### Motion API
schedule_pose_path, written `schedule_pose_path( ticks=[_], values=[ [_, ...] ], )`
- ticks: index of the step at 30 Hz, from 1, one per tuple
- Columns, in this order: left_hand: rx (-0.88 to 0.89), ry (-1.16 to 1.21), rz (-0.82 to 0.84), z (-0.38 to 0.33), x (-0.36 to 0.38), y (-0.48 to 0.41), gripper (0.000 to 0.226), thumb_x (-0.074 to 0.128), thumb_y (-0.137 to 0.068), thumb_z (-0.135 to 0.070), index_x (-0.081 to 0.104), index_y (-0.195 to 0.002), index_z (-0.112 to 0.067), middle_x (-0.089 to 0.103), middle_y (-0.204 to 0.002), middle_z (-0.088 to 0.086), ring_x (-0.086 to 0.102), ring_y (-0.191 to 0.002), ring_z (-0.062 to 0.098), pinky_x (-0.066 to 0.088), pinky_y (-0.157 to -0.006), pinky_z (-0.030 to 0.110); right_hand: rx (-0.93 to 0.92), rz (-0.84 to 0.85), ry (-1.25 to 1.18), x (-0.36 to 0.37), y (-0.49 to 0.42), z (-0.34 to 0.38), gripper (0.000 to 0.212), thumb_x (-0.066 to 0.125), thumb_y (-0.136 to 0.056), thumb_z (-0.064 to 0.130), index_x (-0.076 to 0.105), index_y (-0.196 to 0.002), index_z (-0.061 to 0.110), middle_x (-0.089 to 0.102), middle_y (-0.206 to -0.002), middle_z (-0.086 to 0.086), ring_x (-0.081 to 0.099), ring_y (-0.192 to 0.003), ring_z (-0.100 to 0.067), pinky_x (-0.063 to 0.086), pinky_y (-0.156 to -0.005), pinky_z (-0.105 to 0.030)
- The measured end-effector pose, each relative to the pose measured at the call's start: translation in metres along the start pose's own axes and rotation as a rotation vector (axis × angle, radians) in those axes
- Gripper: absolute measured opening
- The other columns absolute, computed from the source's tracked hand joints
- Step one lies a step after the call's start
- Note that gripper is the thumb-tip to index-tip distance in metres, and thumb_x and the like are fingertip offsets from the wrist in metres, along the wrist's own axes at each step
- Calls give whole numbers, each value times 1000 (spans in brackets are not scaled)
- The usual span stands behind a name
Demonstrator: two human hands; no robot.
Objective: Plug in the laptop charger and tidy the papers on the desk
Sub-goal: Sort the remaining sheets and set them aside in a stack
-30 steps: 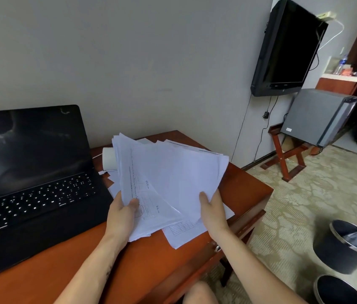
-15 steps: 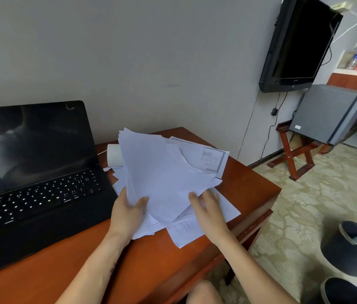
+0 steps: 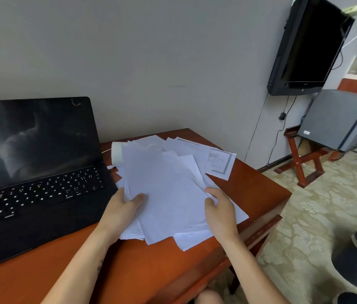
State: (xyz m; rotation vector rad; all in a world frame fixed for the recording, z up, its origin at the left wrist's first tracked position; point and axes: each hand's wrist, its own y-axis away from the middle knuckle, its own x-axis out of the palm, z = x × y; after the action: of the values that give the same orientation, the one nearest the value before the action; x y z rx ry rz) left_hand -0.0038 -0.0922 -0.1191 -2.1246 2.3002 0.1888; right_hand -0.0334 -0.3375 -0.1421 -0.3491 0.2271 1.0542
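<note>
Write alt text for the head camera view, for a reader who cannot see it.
A person's left hand and right hand grip a loose, fanned stack of white papers on a reddish wooden desk. An open black laptop with a dark screen sits to the left; a television hangs on the wall to the right.

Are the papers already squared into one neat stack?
No, the papers lie fanned at different angles on the desk, corners sticking out.
</note>
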Motion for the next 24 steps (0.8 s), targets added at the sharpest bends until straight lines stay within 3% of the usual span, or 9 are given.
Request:
schedule_pose_path(
  ticks=[2,5,7,10,13,16,18,20,24],
  values=[
    [8,-13,23,-3,0,2,21,64,-101,-21,66,-121,-29,79,-107,-11,76,-99,13,58,-92,36,-2,-37,-35,-1,1,-1,36,44,-101,5,64,-127,18,62,-125,12,55,-110,0,44,-97,-17],
    [-19,-31,70,-6,0,3,18,61,-102,-13,68,-110,-28,80,-99,-12,77,-93,12,57,-88,34,15,-84,-108,-2,3,-4,38,41,-102,4,67,-125,19,68,-116,12,62,-96,-4,52,-84,-15],
    [-28,-31,72,-5,1,4,22,60,-101,-8,67,-109,-27,80,-97,-11,77,-93,13,57,-85,33,25,-82,-114,-2,3,-6,39,40,-102,5,67,-129,17,69,-115,8,60,-87,-7,53,-84,-22],
    [-13,-50,69,-6,3,6,29,59,-100,-5,65,-111,-31,80,-99,-13,76,-96,11,56,-82,29,-4,-6,-52,1,4,-7,39,43,-101,9,67,-131,18,72,-116,7,52,-73,-1,49,-76,-20],
    [-19,-43,46,-4,5,6,32,57,-101,-3,64,-117,-30,79,-107,-8,74,-103,16,57,-92,35,-17,16,-56,1,6,-6,38,45,-100,11,70,-127,18,71,-121,10,56,-80,0,53,-81,-19],
    [-37,-15,-13,-1,4,6,37,58,-101,-2,57,-130,-25,73,-119,-3,71,-108,20,57,-90,35,-9,44,-57,-1,5,-2,32,47,-101,15,74,-116,18,70,-114,15,60,-94,5,43,-78,-3],
    [1,-7,-55,-1,1,8,37,56,-103,-1,57,-129,-28,72,-117,-6,70,-103,15,55,-79,28,49,101,-77,-5,-2,0,26,48,-101,17,73,-98,10,66,-94,11,58,-82,0,41,-71,-9],
    [60,-14,-118,-2,-4,8,38,56,-104,-3,56,-134,-27,70,-119,-7,69,-104,14,53,-78,27,149,172,-103,-14,-15,4,19,49,-98,17,59,-84,7,52,-83,0,55,-76,-13,41,-67,-24],
    [193,-90,-220,3,-19,5,44,55,-104,-5,52,-138,-32,65,-121,-15,63,-114,13,50,-92,34,296,279,-134,-31,-55,19,16,55,-98,14,60,-84,7,60,-89,-11,63,-83,-20,57,-76,-29]
  ],
)
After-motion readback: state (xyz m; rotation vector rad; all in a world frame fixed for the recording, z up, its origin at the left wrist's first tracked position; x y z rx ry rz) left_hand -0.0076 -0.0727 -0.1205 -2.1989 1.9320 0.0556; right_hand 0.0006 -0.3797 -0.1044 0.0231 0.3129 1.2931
